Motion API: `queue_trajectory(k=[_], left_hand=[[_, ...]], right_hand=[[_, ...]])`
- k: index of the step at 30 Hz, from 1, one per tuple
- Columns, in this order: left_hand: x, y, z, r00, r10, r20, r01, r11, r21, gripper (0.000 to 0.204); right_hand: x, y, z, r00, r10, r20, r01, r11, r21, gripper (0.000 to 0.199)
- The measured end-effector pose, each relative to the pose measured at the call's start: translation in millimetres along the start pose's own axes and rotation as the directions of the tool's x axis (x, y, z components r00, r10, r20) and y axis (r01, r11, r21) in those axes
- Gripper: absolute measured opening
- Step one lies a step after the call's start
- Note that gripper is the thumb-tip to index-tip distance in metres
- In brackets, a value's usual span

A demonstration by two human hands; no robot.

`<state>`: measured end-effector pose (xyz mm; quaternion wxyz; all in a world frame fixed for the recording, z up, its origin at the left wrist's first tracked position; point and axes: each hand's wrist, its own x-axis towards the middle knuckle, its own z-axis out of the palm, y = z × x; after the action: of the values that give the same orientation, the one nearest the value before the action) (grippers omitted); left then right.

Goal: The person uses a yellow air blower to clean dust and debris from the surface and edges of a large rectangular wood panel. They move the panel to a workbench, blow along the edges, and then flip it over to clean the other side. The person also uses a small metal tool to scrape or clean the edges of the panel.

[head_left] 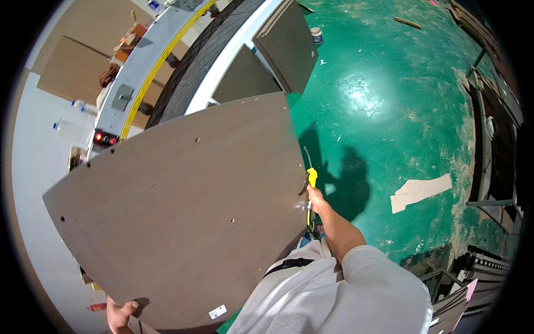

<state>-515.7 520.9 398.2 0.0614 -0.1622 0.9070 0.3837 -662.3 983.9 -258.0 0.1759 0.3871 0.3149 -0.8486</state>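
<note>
A large grey-brown wooden panel (183, 206) with several drilled holes and a small white label (217, 312) lies tilted across the view in front of me. My left hand (119, 314) grips its lower left edge, thumb on the face and the other fingers hidden behind. At the panel's right edge my right hand (316, 197) is closed round a yellow air blow gun (312, 177). The gun's thin nozzle points away from me along that edge, and a yellow hose hangs below the hand.
Beyond the panel runs a dark conveyor belt (194, 61) beside a grey machine rail (125, 83) with a yellow strip. Brown boards (289, 47) lean at its white edge. A can (316, 35) and a pale scrap (421, 192) sit on the green floor (384, 139). Metal racks (489, 203) stand right.
</note>
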Motion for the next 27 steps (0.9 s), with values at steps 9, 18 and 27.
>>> queue_trajectory(k=[9,18,27], left_hand=[[197.8,270.8,196.8,0.874,0.351,0.337,-0.358,0.933,-0.045,0.06],[356.3,472.5,472.3,0.165,0.489,0.856,-0.942,0.334,-0.009,0.037],[473.4,507.2,707.5,0.229,0.353,0.907,-0.966,0.199,0.166,0.02]], right_hand=[[39.8,-189.7,-77.2,0.91,-0.097,-0.403,0.197,0.956,0.215,0.051],[144.5,-357.0,-32.8,0.9,-0.299,-0.317,0.408,0.832,0.375,0.038],[217.7,-526.5,-37.9,0.965,-0.19,-0.182,0.239,0.921,0.308,0.04]])
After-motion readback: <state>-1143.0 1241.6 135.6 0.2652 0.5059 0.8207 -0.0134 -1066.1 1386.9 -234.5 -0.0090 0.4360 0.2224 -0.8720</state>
